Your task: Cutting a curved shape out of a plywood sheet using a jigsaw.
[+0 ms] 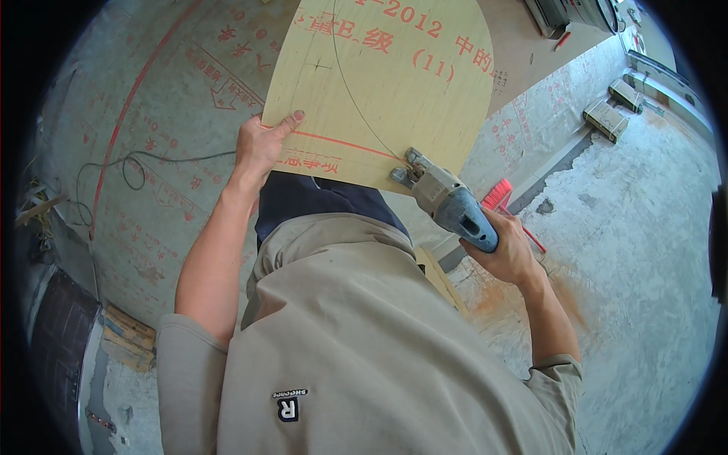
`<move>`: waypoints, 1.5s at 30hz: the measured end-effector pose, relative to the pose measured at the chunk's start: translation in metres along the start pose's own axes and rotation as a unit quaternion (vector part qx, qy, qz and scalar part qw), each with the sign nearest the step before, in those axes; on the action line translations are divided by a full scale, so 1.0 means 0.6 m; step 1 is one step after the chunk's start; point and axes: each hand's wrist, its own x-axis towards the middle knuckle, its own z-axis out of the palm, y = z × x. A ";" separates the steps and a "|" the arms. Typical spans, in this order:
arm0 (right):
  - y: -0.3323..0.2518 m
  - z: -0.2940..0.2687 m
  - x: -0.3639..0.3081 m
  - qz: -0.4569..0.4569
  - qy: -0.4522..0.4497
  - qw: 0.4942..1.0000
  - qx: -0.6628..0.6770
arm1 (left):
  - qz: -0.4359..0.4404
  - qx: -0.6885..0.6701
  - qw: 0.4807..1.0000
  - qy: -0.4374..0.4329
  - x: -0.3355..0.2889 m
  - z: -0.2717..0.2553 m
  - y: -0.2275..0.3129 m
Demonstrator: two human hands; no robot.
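Left hand (262, 142) pinches plywood panel (379, 83) at its left edge, thumb on top. Right hand (506, 249) wrapped tight around jigsaw (447, 199) handle; blade end meets panel's lower edge by the pencil arc.

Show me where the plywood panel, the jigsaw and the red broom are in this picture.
plywood panel (394, 98), head view, on its bare face beside the pencilled curve.
jigsaw (444, 199), head view, on its grey-blue body.
red broom (498, 194), head view, on its bristle head.
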 end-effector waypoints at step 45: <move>-0.024 0.010 0.011 -0.032 0.024 0.999 0.029 | 0.005 0.073 0.997 -0.029 0.012 -0.011 -0.004</move>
